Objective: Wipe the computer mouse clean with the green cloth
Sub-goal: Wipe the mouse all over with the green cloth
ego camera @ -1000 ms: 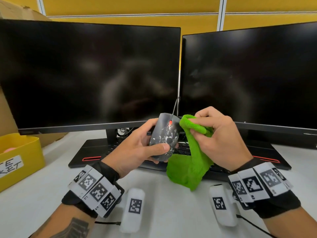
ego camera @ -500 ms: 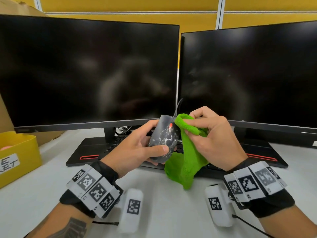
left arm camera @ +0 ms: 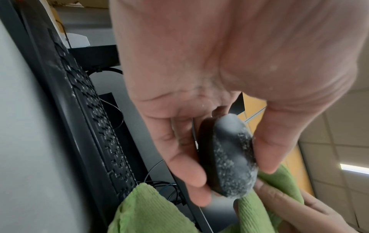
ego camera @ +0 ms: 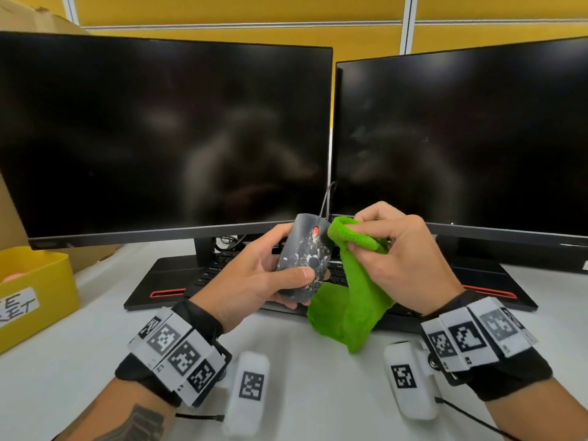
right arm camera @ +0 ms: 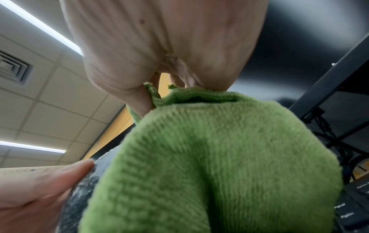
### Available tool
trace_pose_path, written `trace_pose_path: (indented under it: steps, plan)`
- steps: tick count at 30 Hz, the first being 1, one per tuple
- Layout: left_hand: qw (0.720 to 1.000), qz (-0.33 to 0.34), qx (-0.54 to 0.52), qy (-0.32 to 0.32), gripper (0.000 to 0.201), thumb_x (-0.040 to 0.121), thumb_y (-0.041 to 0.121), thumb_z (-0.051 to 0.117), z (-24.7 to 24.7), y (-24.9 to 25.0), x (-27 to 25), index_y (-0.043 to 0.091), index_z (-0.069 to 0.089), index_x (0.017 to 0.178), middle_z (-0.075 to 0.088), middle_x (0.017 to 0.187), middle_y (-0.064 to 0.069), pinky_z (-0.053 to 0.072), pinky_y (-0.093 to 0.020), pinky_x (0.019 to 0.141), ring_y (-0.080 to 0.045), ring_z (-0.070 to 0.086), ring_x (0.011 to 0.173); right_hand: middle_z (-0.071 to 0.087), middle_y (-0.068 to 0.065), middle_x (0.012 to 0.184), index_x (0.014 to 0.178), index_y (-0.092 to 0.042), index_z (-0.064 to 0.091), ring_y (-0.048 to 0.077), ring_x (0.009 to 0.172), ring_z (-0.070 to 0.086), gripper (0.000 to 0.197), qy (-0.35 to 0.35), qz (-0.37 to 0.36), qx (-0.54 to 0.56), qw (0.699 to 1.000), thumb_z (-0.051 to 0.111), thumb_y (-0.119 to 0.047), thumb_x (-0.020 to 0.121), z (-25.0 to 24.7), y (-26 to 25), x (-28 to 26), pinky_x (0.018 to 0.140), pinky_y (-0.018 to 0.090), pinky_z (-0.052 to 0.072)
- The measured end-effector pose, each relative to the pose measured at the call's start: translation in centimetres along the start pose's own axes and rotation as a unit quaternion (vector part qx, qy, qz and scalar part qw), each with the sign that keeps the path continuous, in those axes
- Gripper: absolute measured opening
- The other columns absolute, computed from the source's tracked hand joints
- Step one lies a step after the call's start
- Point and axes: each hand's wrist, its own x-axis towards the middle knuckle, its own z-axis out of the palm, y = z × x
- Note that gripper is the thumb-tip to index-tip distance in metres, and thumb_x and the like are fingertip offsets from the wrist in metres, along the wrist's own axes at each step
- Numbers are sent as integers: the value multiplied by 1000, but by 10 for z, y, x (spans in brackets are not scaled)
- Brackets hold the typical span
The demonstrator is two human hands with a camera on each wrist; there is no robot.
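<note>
Head view showed the left hand gripping the white-flecked mouse above the black keyboard, thumb across its top, while the right hand pinched the green cloth against its right side near the red wheel; behind the grip stood two dark monitors before a yellow partition, a yellow bin far left on the white desk, and compared with half a second earlier the grip sat almost unchanged. Left wrist view showed the fingers and thumb curled round the mouse, cloth below. Right wrist view was filled by cloth bunched beneath the hand, under ceiling tiles and strip lights.
</note>
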Motion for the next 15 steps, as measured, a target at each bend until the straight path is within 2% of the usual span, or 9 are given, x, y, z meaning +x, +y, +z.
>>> trace_pose_path:
  steps: [2,3,6,8,10,12,15]
  plan:
    - [1000,0,4,-11,63,89,17,75,2,-2,1,31,53,146,77,122,-16,55,-65,93,-52,72,108,66,0,94,96,-22,85,13,88,67,19,4,-3,10,1000,76,-7,90,1,-2,-1,79,36,58]
    - [1000,2,2,-10,63,89,16,75,2,-3,1,31,53,146,77,121,-15,54,-67,93,-50,73,105,66,0,95,98,-22,85,13,89,67,19,-8,-6,21,1000,76,-7,90,4,-4,-2,79,34,58]
    - [1000,3,-9,7,66,87,16,75,-2,-2,1,29,52,148,78,116,-12,55,-55,86,-42,74,95,65,0,95,96,-19,85,13,88,68,16,-40,-8,22,999,77,-7,90,9,-6,-4,80,36,59]
    - [1000,-3,-6,-1,64,88,19,75,-1,-2,1,32,52,147,78,119,-13,57,-49,85,-46,75,100,65,-2,93,93,-19,84,11,87,67,16,-19,1,7,1000,76,-6,89,3,-1,-1,80,37,58]
    - [1000,-8,0,-13,62,88,20,75,2,-3,1,34,53,145,78,120,-14,57,-50,86,-49,74,103,65,-2,93,92,-23,84,11,87,67,20,1,3,6,1000,76,-5,89,0,0,-1,79,32,57]
    - [1000,-5,-2,-11,62,88,20,76,2,-4,2,32,54,145,77,120,-16,56,-55,88,-47,74,101,65,-1,95,95,-23,84,13,89,67,19,-18,-4,15,1000,76,-7,90,5,-4,-3,78,28,57]
    - [1000,0,-15,-1,63,88,20,75,-1,-4,1,31,55,146,77,119,-17,56,-58,87,-42,73,95,64,0,94,93,-17,84,15,87,67,13,-49,-10,14,999,76,-7,90,12,-6,-4,78,32,57]
